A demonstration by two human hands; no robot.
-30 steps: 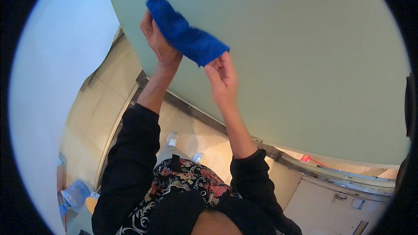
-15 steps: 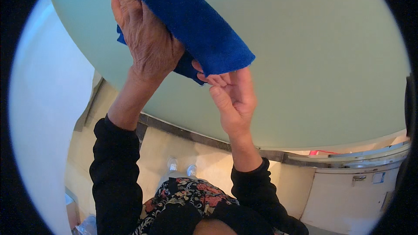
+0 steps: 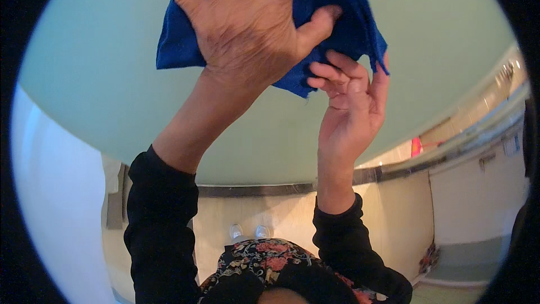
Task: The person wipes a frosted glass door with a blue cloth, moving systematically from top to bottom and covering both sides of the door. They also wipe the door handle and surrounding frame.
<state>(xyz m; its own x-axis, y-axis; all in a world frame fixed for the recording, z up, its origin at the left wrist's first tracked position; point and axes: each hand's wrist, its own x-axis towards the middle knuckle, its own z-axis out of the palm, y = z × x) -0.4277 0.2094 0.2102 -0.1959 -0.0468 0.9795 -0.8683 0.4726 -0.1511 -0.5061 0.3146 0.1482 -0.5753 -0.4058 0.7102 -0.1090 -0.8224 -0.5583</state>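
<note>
A blue cloth (image 3: 183, 39) with raw, slightly frayed edges lies folded or doubled over the large pale green surface (image 3: 270, 146); its far part runs out of the picture. My left hand (image 3: 247, 28) is spread on top of the cloth, back upward, fingers apart and fingertips cut off by the upper edge. My right hand (image 3: 351, 101) is palm up at the cloth's near right corner. Its fingers are loosely bent and apart, with the forefinger partly hidden behind the hanging edge. No firm grip by the right hand shows.
The green surface has a curved near edge with a dark rail (image 3: 259, 190) below it. A white cabinet-like panel (image 3: 472, 197) stands at the right, with a small red object (image 3: 416, 146) near it. White sheeting (image 3: 56, 202) hangs at the left. My feet stand on pale flooring (image 3: 225, 211).
Both hands and the cloth have shifted right in the picture. My left hand has turned from edge-on beside the cloth to spread flat over it. The view has swung too.
</note>
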